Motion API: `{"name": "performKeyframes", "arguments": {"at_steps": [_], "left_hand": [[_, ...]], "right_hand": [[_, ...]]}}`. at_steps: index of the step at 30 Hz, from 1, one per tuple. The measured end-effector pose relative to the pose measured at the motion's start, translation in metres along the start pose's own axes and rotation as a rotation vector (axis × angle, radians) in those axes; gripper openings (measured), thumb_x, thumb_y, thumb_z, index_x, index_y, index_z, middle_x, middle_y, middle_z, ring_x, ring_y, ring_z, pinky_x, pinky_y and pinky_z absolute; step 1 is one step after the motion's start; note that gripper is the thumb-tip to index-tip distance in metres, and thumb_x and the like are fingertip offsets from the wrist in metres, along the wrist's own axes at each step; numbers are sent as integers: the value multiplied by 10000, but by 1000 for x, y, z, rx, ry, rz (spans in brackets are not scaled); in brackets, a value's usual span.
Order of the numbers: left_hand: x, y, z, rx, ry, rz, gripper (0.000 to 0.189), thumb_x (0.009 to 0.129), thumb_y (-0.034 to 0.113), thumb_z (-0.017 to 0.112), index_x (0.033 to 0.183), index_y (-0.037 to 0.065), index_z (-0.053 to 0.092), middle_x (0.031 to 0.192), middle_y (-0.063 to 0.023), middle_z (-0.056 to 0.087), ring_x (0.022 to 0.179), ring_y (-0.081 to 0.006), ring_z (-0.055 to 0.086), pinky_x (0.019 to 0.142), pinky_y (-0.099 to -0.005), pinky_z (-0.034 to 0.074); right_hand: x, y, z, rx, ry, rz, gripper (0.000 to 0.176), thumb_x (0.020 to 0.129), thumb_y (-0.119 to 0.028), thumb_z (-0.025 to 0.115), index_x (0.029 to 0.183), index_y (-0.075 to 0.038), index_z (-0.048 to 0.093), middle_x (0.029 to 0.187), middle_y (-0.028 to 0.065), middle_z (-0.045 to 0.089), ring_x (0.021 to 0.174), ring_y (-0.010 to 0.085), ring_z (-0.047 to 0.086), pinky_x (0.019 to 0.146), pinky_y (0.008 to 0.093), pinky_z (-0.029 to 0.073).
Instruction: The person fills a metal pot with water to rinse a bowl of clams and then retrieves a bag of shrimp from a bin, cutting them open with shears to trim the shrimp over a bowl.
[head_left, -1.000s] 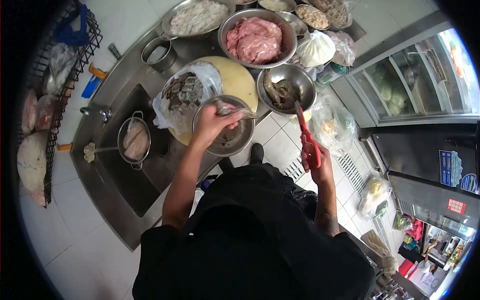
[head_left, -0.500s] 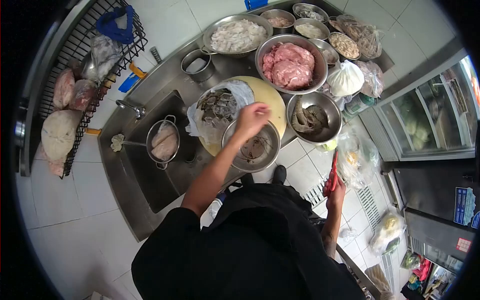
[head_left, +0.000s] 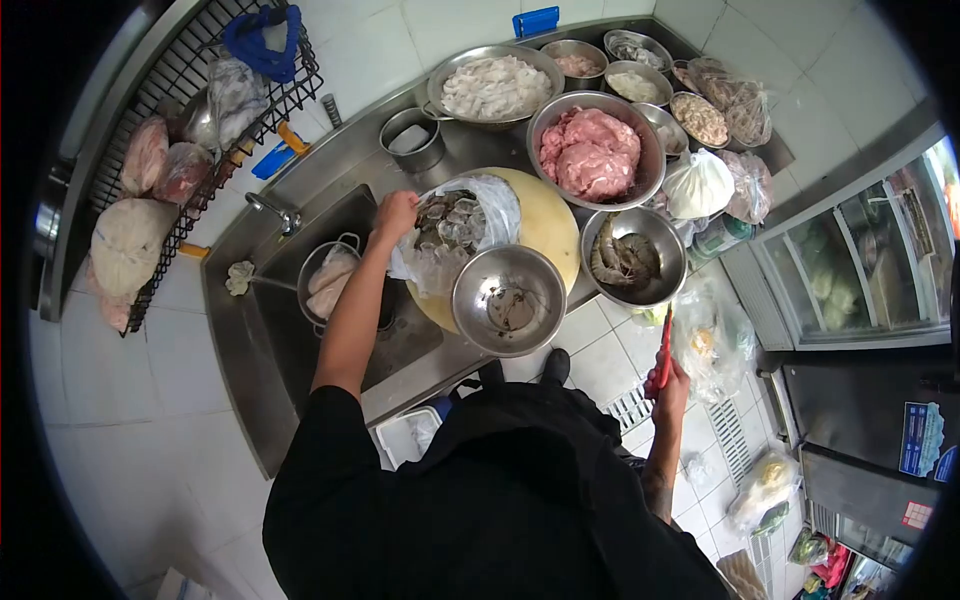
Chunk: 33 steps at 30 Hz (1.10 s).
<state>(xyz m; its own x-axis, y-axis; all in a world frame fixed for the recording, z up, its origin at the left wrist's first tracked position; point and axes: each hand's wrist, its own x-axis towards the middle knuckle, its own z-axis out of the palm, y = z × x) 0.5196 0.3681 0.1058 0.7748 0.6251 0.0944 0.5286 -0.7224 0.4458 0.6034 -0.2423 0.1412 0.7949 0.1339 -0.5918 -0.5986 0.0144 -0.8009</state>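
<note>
My left hand (head_left: pixel 397 213), fingers curled closed, is at the left edge of a white plastic bag (head_left: pixel 494 200). Whether it grips the bag's edge is hidden. Inside the bag lie grey raw shrimp (head_left: pixel 450 218) and ice-like clear pieces. The bag rests on a round yellowish cutting board (head_left: pixel 545 205). In front of it, a steel bowl (head_left: pixel 538 283) holds a little liquid with dark bits. My right hand (head_left: pixel 670 388), lower right, is closed around what look like red scissors (head_left: pixel 665 350), pointing up toward another steel bowl (head_left: pixel 668 285) with several large shrimp (head_left: pixel 625 258).
A sink (head_left: pixel 290 350) on the left holds a strainer (head_left: pixel 312 262) of pale meat. Behind the board stand a bowl of pink ground meat (head_left: pixel 590 150) and several filled steel bowls. A wire rack (head_left: pixel 190 195) hangs upper left; a glass-door fridge (head_left: pixel 850 255) stands right.
My left hand has moved left from above the near bowl to the bag's left edge, and its fingers have closed. My right hand stays low at the right with the red scissors.
</note>
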Motion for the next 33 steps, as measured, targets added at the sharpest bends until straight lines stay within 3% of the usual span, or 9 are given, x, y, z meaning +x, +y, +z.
{"name": "performKeyframes", "arguments": {"at_steps": [5, 12, 14, 15, 17, 19, 26, 27, 33], "left_hand": [[4, 0, 9, 49, 108, 192, 357, 784, 135, 697, 1121, 31, 639, 996, -161, 701, 917, -299, 684, 801, -371, 521], [13, 20, -6, -171, -242, -64, 415, 769, 247, 743, 1123, 62, 629, 1036, -164, 673, 939, -285, 653, 840, -389, 504], [11, 28, -7, -8, 45, 327, 318, 791, 124, 688, 1101, 60, 648, 984, -125, 665, 941, -301, 633, 831, -366, 500], [12, 33, -6, -6, 39, 337, 318, 791, 124, 688, 1101, 60, 648, 984, -125, 665, 941, -301, 633, 831, -366, 500], [16, 50, -3, -2, -43, 648, 281, 786, 21, 624, 1060, 62, 670, 940, -129, 635, 943, -336, 602, 842, -382, 492], [17, 64, 0, -13, -27, 730, 238, 791, 0, 591, 995, 64, 695, 1017, -135, 642, 982, -340, 595, 871, -410, 485], [36, 73, 13, 214, -229, 785, 384, 784, -47, 609, 1157, 44, 601, 1245, -161, 542, 1145, -373, 532, 941, -448, 448], [33, 80, 7, 247, -236, 802, 408, 793, -26, 620, 1190, 60, 581, 1223, -148, 541, 1123, -366, 541, 913, -458, 455], [38, 83, 12, 387, -155, 821, 395, 819, 19, 626, 1205, 78, 562, 1146, -142, 553, 1080, -346, 557, 845, -446, 474]], "right_hand": [[-5, 13, -6, 4, 23, 17, 345, 920, -235, 609, 1155, 17, 594, 607, 20, 524, 426, 117, 490, 360, 248, 344], [-19, 15, -6, -14, 59, -10, 312, 922, -233, 594, 1128, 2, 610, 618, 12, 533, 442, 100, 500, 369, 235, 355], [-19, 14, -6, -11, 68, 1, 314, 921, -232, 596, 1129, 3, 610, 615, 14, 532, 441, 102, 501, 369, 238, 354], [-20, 14, -6, -20, 67, -6, 312, 923, -226, 596, 1132, 5, 609, 613, 13, 531, 440, 103, 500, 369, 240, 353], [-22, 13, -5, -41, 69, 3, 313, 923, -211, 605, 1145, 9, 605, 605, 6, 521, 431, 101, 484, 371, 244, 349], [-17, 20, -8, -32, 63, 4, 317, 919, -225, 623, 1146, -3, 622, 591, -6, 496, 425, 87, 455, 379, 248, 346], [-30, 13, -5, -202, 113, -63, 392, 867, -355, 679, 1076, -24, 692, 581, 37, 575, 450, 130, 560, 444, 287, 446], [-37, 8, -1, -160, 83, -34, 285, 901, -249, 635, 1106, -55, 672, 597, 8, 530, 461, 99, 530, 403, 262, 427], [-42, 11, 4, -193, 112, 16, 381, 885, -318, 657, 1122, -20, 664, 571, 29, 555, 435, 114, 539, 405, 259, 425]]}}
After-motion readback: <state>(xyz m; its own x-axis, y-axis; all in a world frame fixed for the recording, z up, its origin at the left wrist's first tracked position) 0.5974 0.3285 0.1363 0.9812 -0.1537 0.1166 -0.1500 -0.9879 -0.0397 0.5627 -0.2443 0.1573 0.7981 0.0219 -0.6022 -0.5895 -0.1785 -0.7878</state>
